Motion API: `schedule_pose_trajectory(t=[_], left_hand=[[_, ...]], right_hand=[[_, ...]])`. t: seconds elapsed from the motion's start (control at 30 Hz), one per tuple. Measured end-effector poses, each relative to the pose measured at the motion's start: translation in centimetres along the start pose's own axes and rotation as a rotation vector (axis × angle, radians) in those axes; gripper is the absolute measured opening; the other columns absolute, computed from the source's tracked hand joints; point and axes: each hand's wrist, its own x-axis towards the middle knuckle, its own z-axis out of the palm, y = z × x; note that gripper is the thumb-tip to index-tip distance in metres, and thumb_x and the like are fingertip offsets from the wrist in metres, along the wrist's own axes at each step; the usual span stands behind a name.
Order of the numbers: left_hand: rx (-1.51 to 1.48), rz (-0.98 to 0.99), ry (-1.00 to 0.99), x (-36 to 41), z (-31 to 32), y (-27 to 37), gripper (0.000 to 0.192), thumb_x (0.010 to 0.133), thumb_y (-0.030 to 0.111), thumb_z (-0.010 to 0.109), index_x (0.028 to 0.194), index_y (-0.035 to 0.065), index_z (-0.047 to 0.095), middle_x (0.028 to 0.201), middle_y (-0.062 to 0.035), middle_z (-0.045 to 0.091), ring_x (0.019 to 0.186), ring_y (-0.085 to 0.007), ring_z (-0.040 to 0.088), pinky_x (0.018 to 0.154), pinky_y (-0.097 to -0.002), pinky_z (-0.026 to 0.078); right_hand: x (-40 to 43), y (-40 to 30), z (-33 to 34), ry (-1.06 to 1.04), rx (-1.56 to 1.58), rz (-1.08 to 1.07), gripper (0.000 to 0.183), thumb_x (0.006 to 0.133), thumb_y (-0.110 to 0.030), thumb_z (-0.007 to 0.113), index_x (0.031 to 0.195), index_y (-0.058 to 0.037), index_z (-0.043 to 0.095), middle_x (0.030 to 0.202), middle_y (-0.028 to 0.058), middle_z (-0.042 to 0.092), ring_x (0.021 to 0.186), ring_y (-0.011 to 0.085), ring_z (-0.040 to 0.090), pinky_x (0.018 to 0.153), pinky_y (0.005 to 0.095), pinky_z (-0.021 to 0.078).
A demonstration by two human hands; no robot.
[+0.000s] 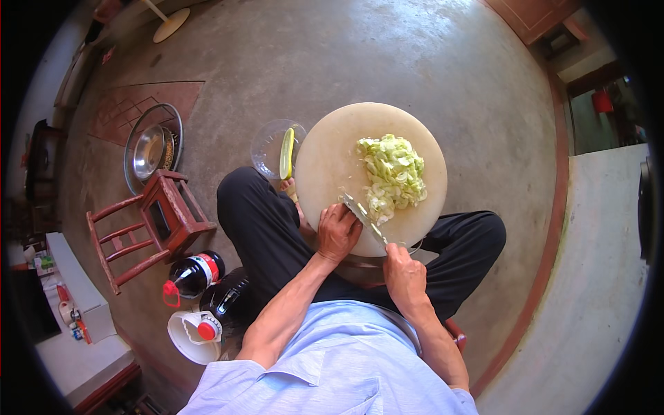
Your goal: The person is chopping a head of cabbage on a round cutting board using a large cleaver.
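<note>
A round, pale cutting board (332,150) lies before me at knee height. My right hand (407,275) grips the handle of a kitchen knife (365,218), whose blade has pale slices stuck to it and points up and to the left. At the board's near edge, my left hand (337,231) is bent with its fingertips against the blade; whatever lies under those fingers is hidden. Right of the blade rests a heap of thin, pale green vegetable slices (395,171). Beyond my left knee, a halved green vegetable (286,154) lies across a clear plastic bowl (263,150).
On the left stand a red wooden chair (179,210), metal basins (149,153), a large bottle of dark liquid (192,275) and a white tub (189,345). A white wall (596,233) runs along the right.
</note>
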Motion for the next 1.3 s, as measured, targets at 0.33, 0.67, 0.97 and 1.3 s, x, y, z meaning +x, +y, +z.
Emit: schedule_pose_trajectory(t=[0.33, 0.67, 0.97, 1.3], left_hand=[[-0.004, 0.005, 0.003, 0.0, 0.0, -0.1, 0.029, 0.071, 0.007, 0.079, 0.099, 0.0081, 0.072, 0.101, -0.0087, 0.066, 0.095, -0.0315, 0.063, 0.080, -0.0437, 0.047], [-0.024, 0.009, 0.071, 0.0, 0.8, 0.0, 0.016, 0.079, 0.010, 0.077, 0.093, 0.0110, 0.072, 0.101, -0.0068, 0.069, 0.094, -0.0292, 0.066, 0.080, -0.0421, 0.048], [-0.020, 0.002, 0.026, -0.1, 0.1, -0.1, 0.020, 0.078, 0.010, 0.076, 0.097, 0.0099, 0.072, 0.099, -0.0082, 0.067, 0.092, -0.0306, 0.064, 0.079, -0.0436, 0.048], [-0.007, 0.003, 0.011, 0.0, 0.0, -0.1, 0.020, 0.077, 0.011, 0.076, 0.097, 0.0092, 0.072, 0.099, -0.0079, 0.067, 0.092, -0.0307, 0.064, 0.079, -0.0440, 0.047]], right_hand=[[-0.3, 0.3, -0.2, -0.014, -0.012, -0.006, 0.007, 0.095, -0.009, 0.062, 0.099, -0.0080, 0.056, 0.085, 0.0167, 0.066, 0.068, 0.0398, 0.071, 0.059, 0.0496, 0.0581], [4.7, 0.3, 2.2, 0.087, 0.051, -0.022, 0.006, 0.096, -0.010, 0.059, 0.101, -0.0068, 0.057, 0.087, 0.0193, 0.068, 0.071, 0.0429, 0.071, 0.063, 0.0529, 0.0576], [0.1, 0.0, -0.2, -0.003, 0.011, -0.012, 0.007, 0.096, -0.011, 0.061, 0.100, -0.0073, 0.057, 0.087, 0.0175, 0.067, 0.071, 0.0404, 0.071, 0.062, 0.0499, 0.0586], [0.9, 0.0, 1.2, -0.010, -0.001, -0.016, 0.008, 0.096, -0.010, 0.060, 0.101, -0.0072, 0.055, 0.086, 0.0164, 0.065, 0.068, 0.0400, 0.070, 0.061, 0.0506, 0.0578]])
